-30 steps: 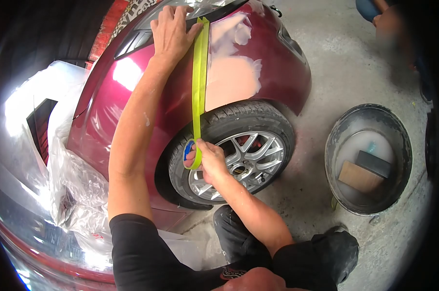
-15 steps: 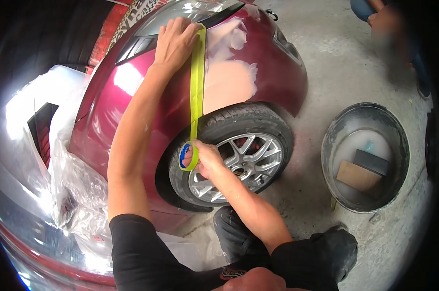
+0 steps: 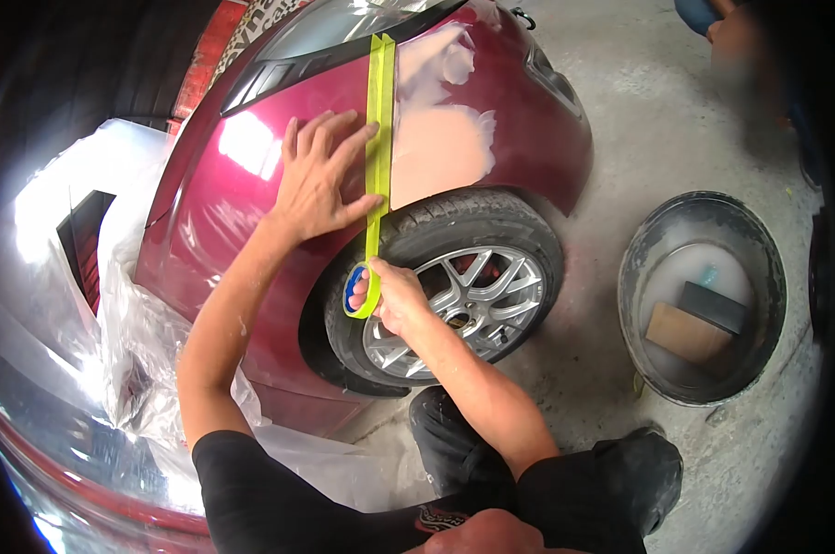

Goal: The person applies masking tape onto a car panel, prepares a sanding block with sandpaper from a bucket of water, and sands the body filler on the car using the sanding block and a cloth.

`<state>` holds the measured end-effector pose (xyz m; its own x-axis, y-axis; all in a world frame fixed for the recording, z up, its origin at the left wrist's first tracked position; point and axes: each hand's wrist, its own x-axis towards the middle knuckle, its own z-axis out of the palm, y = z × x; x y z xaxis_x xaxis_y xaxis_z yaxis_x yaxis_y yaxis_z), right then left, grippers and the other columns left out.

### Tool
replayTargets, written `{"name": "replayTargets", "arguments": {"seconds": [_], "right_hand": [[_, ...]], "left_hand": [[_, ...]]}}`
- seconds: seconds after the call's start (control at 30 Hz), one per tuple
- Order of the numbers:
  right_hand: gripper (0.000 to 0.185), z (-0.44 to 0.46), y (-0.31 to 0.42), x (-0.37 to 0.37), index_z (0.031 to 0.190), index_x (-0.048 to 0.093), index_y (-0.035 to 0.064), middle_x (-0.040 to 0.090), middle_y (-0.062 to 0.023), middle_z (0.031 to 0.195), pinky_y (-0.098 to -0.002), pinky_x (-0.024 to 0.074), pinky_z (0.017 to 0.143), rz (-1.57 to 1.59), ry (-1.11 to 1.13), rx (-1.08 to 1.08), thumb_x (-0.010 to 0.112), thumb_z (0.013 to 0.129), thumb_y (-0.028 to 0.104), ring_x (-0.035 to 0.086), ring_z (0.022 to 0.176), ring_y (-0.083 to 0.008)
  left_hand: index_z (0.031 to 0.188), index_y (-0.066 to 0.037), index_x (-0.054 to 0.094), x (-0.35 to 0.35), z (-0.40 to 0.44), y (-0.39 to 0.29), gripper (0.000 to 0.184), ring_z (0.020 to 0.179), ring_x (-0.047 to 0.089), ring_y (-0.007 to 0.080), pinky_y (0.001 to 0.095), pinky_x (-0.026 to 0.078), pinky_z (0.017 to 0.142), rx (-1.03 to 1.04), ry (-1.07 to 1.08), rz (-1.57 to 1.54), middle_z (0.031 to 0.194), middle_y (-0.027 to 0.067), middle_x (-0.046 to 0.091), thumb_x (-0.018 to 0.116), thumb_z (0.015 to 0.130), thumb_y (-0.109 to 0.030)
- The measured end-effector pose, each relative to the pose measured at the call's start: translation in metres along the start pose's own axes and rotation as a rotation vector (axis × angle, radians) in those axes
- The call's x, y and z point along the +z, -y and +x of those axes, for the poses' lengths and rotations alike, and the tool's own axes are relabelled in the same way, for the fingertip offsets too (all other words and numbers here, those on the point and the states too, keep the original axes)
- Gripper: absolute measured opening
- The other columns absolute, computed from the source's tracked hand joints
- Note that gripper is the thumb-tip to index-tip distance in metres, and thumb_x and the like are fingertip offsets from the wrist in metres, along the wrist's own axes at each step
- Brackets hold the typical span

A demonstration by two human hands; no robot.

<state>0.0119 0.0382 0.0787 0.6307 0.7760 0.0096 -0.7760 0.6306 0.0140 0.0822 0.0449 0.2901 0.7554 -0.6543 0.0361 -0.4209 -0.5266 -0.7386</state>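
A strip of yellow-green masking tape [image 3: 379,83] runs down the dark red car fender [image 3: 293,268], along the edge of a pale filler patch [image 3: 443,152]. My left hand [image 3: 321,175] lies on the fender with fingers spread, its thumb and a fingertip touching the strip. In front of the tyre, my right hand [image 3: 397,297] grips the masking tape roll [image 3: 370,305], which has a blue core. The strip stretches from the roll up to the wheel arch. Behind the right hand and forearm, the silver wheel [image 3: 491,319] is partly hidden.
On the concrete floor [image 3: 611,111] to the right stands a black bucket [image 3: 631,342] with cloudy water, a dark block [image 3: 713,307] and a tan block [image 3: 685,334]. Clear plastic sheeting [image 3: 145,360] hangs at left. Part of another person [image 3: 703,18] shows at upper right.
My left hand has slid down from the top of the tape strip to its lower half, and its fingers have spread. My right hand still holds the roll in nearly the same place.
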Motion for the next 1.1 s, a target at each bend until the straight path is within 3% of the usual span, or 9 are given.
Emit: {"name": "replayTargets", "arguments": {"seconds": [0.17, 0.43, 0.67, 0.8, 0.87, 0.97, 1.0, 1.07, 1.1], "right_hand": [[0.031, -0.005, 0.001, 0.004, 0.098, 0.063, 0.0032, 0.069, -0.0127, 0.079, -0.0459, 0.0614, 0.063, -0.015, -0.002, -0.001, 0.057, 0.109, 0.031, 0.07, 0.064, -0.03], [0.029, -0.005, -0.004, 0.008, 0.102, 0.06, 0.0058, 0.07, -0.014, 0.082, -0.0443, 0.0622, 0.066, 0.094, 0.017, -0.024, 0.055, 0.11, 0.033, 0.072, 0.069, -0.0317], [0.031, -0.028, -0.022, 0.031, 0.107, 0.059, 0.003, 0.069, -0.0128, 0.081, -0.0419, 0.0634, 0.071, 0.128, 0.096, -0.251, 0.053, 0.112, 0.033, 0.071, 0.073, -0.0256], [0.03, -0.023, -0.017, 0.031, 0.106, 0.058, 0.0032, 0.066, -0.0104, 0.072, -0.0385, 0.0617, 0.067, 0.115, 0.003, -0.343, 0.052, 0.112, 0.032, 0.069, 0.065, -0.0229], [0.025, -0.023, -0.05, 0.035, 0.099, 0.056, 0.0047, 0.063, -0.0106, 0.066, -0.0355, 0.0564, 0.059, 0.012, 0.066, -0.485, 0.055, 0.111, 0.027, 0.064, 0.053, -0.0218], [0.023, -0.068, -0.12, 0.039, 0.099, 0.057, 0.0034, 0.065, -0.0056, 0.063, -0.0299, 0.0489, 0.056, -0.498, 0.075, -0.267, 0.055, 0.109, 0.024, 0.063, 0.053, -0.0163], [0.03, -0.082, -0.129, 0.038, 0.092, 0.055, 0.0022, 0.065, -0.008, 0.06, -0.0335, 0.0511, 0.049, -0.438, 0.094, -0.254, 0.055, 0.11, 0.027, 0.063, 0.05, -0.0169], [0.032, -0.085, -0.132, 0.026, 0.095, 0.056, 0.0016, 0.064, -0.0077, 0.063, -0.0304, 0.0527, 0.05, -0.47, 0.092, -0.274, 0.055, 0.111, 0.03, 0.063, 0.051, -0.0152], [0.033, -0.084, -0.126, 0.023, 0.096, 0.056, 0.0014, 0.064, -0.0075, 0.064, -0.0297, 0.0528, 0.05, -0.42, 0.083, -0.245, 0.055, 0.111, 0.031, 0.063, 0.051, -0.0147]], "left_hand": [[0.159, -0.02, 0.043, 0.002, -0.01, -0.012, 0.105, 0.152, 0.03, 0.0414, 0.0724, 0.008, 0.122, -0.088, 0.014, 0.0, 0.16, 0.0164, 0.038, 0.085, 0.069, -0.055], [0.158, -0.026, 0.044, 0.011, -0.025, -0.025, 0.108, 0.154, 0.028, 0.0411, 0.0759, 0.005, 0.122, -0.061, 0.013, -0.058, 0.164, 0.0145, 0.033, 0.091, 0.062, -0.037], [0.158, -0.026, 0.045, 0.021, -0.028, -0.024, 0.109, 0.157, 0.023, 0.0446, 0.0778, 0.001, 0.12, -0.029, -0.032, -0.095, 0.167, 0.0171, 0.029, 0.093, 0.06, -0.028], [0.158, -0.026, 0.045, 0.023, -0.027, -0.024, 0.111, 0.158, 0.019, 0.0462, 0.0791, 0.0, 0.119, -0.05, -0.027, -0.128, 0.17, 0.0186, 0.024, 0.094, 0.058, -0.023], [0.157, -0.026, 0.045, 0.024, -0.029, -0.026, 0.108, 0.159, 0.017, 0.0461, 0.0792, 0.0, 0.118, -0.052, -0.011, -0.111, 0.172, 0.0192, 0.02, 0.094, 0.061, -0.023], [0.157, -0.024, 0.044, 0.025, -0.03, -0.025, 0.103, 0.16, 0.014, 0.0459, 0.0793, -0.001, 0.119, -0.055, -0.016, -0.124, 0.172, 0.0196, 0.019, 0.092, 0.066, -0.024], [0.157, -0.022, 0.044, 0.025, -0.029, -0.025, 0.103, 0.16, 0.014, 0.0454, 0.0785, -0.001, 0.12, -0.043, -0.009, -0.123, 0.172, 0.0193, 0.021, 0.092, 0.067, -0.024], [0.158, -0.017, 0.043, 0.02, -0.032, -0.023, 0.101, 0.16, 0.014, 0.0445, 0.0767, -0.001, 0.121, -0.014, 0.02, -0.116, 0.171, 0.0185, 0.025, 0.092, 0.069, -0.025], [0.159, -0.011, 0.04, 0.015, -0.031, -0.02, 0.096, 0.161, 0.017, 0.0392, 0.0729, 0.001, 0.124, 0.006, 0.099, -0.026, 0.169, 0.0154, 0.032, 0.084, 0.081, -0.045]]}}
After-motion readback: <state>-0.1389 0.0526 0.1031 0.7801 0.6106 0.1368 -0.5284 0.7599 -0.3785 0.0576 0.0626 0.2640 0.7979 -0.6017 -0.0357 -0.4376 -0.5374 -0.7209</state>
